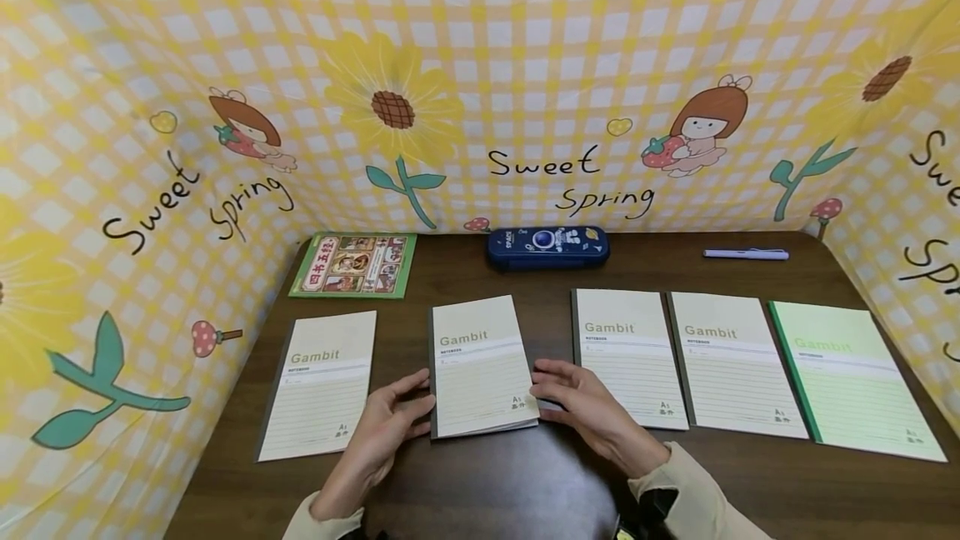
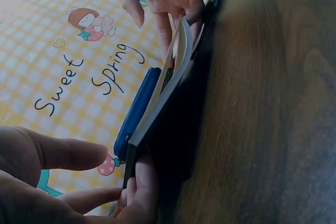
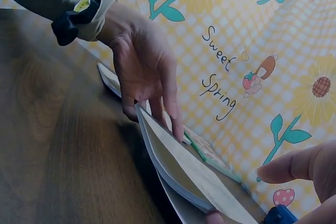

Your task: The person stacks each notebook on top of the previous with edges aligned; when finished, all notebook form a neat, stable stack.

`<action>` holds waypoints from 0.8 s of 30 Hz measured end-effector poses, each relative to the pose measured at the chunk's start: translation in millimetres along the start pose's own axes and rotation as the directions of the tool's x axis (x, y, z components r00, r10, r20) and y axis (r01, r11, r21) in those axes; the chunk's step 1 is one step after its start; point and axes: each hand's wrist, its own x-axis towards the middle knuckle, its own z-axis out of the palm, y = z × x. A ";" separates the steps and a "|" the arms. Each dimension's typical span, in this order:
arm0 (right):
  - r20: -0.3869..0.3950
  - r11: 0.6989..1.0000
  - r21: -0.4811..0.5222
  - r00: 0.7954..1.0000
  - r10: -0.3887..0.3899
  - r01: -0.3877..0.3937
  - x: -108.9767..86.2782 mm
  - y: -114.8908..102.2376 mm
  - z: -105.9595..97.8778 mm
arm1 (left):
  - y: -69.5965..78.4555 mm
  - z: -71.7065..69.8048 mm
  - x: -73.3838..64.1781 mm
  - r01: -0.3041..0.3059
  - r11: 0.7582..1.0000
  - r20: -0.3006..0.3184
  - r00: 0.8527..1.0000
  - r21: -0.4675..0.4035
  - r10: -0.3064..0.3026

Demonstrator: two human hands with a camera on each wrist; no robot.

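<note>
Between my hands lies a cream Gambit notebook [image 1: 480, 390] with a dark spine, turned slightly, its pages parting at the lower right edge. My left hand [image 1: 390, 419] is at its spine. In the left wrist view the lower fingers [image 2: 140, 195] meet the spine's end, and the thumb [image 2: 73, 153] stands straight and apart. At the notebook's opposite edge is my right hand [image 1: 588, 407], its fingers loosely extended. The right wrist view shows one fingertip [image 3: 213, 217] at the page edge and the thumb [image 3: 289, 167] held off.
Another cream notebook [image 1: 322, 390] lies at left. On the right are two more cream notebooks [image 1: 626, 365] [image 1: 735, 369] and a green-spined one [image 1: 855, 386]. Along the back sit a green-bordered book [image 1: 352, 265], a blue pencil case [image 1: 547, 248] and a pen [image 1: 746, 254], before a checked curtain [image 1: 495, 90].
</note>
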 end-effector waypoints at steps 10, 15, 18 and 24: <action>0.032 1.000 -0.002 0.999 -0.015 0.015 3.8 1.5 -3.8 | -0.7 -0.3 -0.4 -0.019 1.000 0.004 1.000 0.012 0.019; 0.075 0.996 -0.029 0.994 -0.082 0.084 5.6 4.2 -6.0 | -1.2 0.9 -1.1 -0.003 1.000 -0.005 1.000 0.008 0.003; 0.082 0.992 -0.041 0.990 -0.114 0.118 6.2 6.2 -8.8 | -2.4 2.1 -1.5 -0.007 1.000 -0.004 1.000 0.001 0.007; 0.070 0.990 -0.029 0.988 -0.138 0.140 5.4 6.8 -13.8 | -3.8 4.6 -2.3 -0.018 1.000 -0.002 1.000 -0.006 0.018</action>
